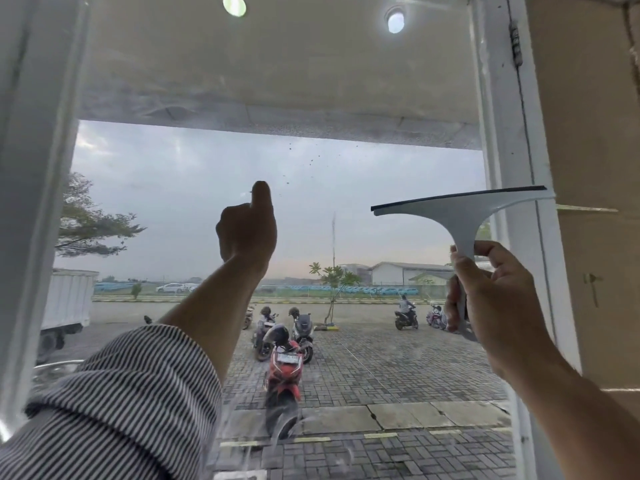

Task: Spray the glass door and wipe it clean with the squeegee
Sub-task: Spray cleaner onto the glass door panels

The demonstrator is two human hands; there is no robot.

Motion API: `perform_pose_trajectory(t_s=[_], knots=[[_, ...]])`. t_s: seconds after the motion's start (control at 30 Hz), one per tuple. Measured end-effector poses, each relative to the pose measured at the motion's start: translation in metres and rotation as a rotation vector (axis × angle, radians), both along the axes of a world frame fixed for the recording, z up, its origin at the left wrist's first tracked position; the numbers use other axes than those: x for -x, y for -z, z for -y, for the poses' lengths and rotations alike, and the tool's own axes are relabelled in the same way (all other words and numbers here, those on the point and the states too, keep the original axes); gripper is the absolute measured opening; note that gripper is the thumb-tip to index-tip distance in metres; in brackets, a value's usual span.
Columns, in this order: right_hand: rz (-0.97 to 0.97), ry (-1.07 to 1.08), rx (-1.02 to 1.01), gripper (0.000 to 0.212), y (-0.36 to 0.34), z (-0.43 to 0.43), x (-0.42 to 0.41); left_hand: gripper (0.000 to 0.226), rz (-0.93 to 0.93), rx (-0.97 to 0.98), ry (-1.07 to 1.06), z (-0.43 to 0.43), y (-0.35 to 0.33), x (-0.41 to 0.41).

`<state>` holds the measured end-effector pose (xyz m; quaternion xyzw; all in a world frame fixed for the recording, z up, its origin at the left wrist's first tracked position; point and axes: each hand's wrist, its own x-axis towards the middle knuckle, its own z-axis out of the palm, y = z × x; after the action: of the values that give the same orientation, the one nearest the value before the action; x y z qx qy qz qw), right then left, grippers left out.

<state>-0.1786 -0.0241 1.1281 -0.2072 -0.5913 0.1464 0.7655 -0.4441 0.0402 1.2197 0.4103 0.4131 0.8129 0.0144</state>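
Gripping the squeegee [460, 216] by its handle with the right hand [498, 292], fingers and thumb wrapped round the pale grey stem. Held upright in front of the glass door [207, 161], at its right side: handle pointing down into the palm, dark rubber blade on top. Blade's long axis close to level, tilted slightly up toward the right, with its right end over the white door frame [502, 133] and its left end over the pane. Cannot tell whether the blade touches the glass.

To the left and well apart, the left hand [247, 226], raised and clenched into a fist round nothing visible, one digit stuck up with its tip against the pane. Up and to the right of that tip, a scatter of dark specks [311, 161] on the glass. Down the forearm, a rolled striped sleeve [121, 393].

Lower on the pane, wet streaks [242, 445]. High on the frame, a hinge [516, 43]. Beyond the glass, a red scooter [284, 375] parked on brick paving, facing away, its plate too blurred to read.
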Motion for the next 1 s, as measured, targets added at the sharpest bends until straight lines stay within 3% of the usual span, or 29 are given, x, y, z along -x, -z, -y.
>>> perform_pose_trajectory(t_s=[0.13,0.27,0.4,0.57,0.73,0.83,1.0], knots=[[-0.002,-0.063,0.001,0.004,0.001,-0.008,0.027,0.074,0.072,0.006,-0.013,0.007,0.008,0.039],[0.006,-0.154,-0.003,0.008,0.001,-0.013,0.060,0.060,0.070,-0.005,0.085,0.017,0.027,0.066],[0.030,-0.202,-0.016,0.007,-0.002,-0.013,0.086,0.067,0.038,0.002,0.102,0.027,0.047,0.088],[0.042,-0.221,-0.016,0.009,-0.001,-0.008,0.111,0.071,0.078,-0.018,0.162,0.040,0.064,0.114],[0.043,-0.249,-0.005,0.009,-0.001,0.001,0.132,0.060,0.002,-0.025,0.136,0.050,0.080,0.132],[0.045,-0.248,0.008,0.009,-0.001,0.006,0.143,0.062,-0.038,0.009,0.253,0.053,0.089,0.138],[0.036,-0.246,0.031,0.010,0.003,0.014,0.160,0.059,0.037,-0.038,0.225,0.058,0.090,0.146]])
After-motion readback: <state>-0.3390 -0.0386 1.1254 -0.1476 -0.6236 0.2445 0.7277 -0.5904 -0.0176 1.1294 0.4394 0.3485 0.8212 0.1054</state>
